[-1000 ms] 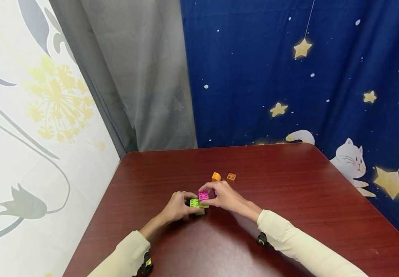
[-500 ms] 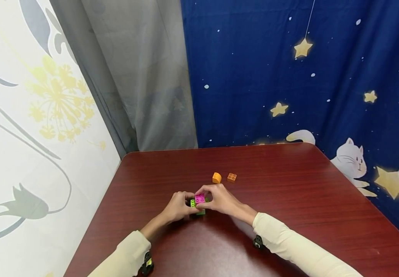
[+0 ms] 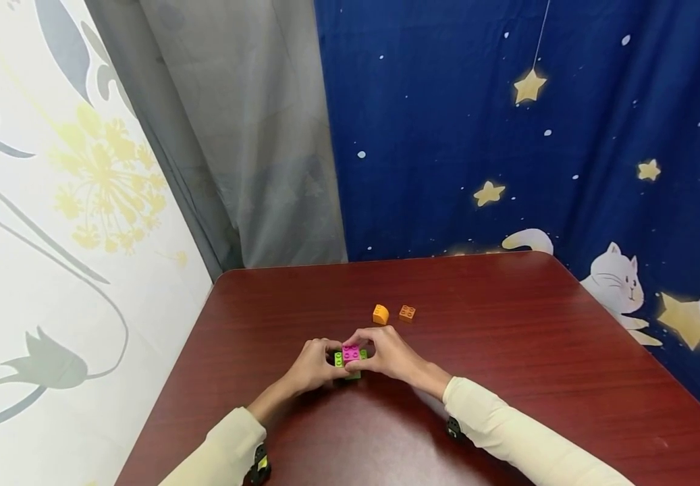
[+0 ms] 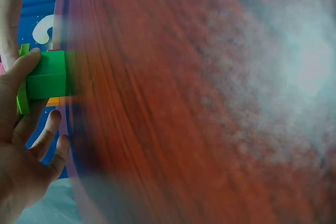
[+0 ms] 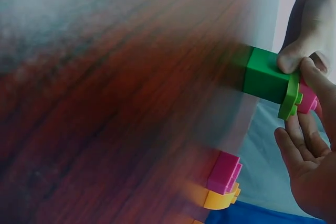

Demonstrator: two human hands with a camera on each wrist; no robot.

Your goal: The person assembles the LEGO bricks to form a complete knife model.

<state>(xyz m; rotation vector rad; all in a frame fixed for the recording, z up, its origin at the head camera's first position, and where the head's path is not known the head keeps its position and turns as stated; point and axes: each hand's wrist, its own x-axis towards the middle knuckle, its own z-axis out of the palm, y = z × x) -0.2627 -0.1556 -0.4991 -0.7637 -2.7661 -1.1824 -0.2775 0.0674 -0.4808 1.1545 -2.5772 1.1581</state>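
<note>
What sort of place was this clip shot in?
Probably an indoor play or recording corner screened off with fabric; I can't tell whether it's a home. A star-printed navy curtain and a gray curtain hang behind a reddish-brown wood-grain table, with toy building bricks on it.

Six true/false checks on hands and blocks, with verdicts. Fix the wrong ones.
1. The right hand pinches a pink block. True.
2. The left hand holds nothing. False: it holds the dark green block and lime piece.
3. The lime piece is between the pink block and the dark green block. True.
4. In the head view, a rounded orange block and a square orange block lie beyond the hands. True.
5. Those orange blocks touch. False: bare table shows between them.
6. Only one pink block is visible. False: the right wrist view shows a second pink block.
</note>
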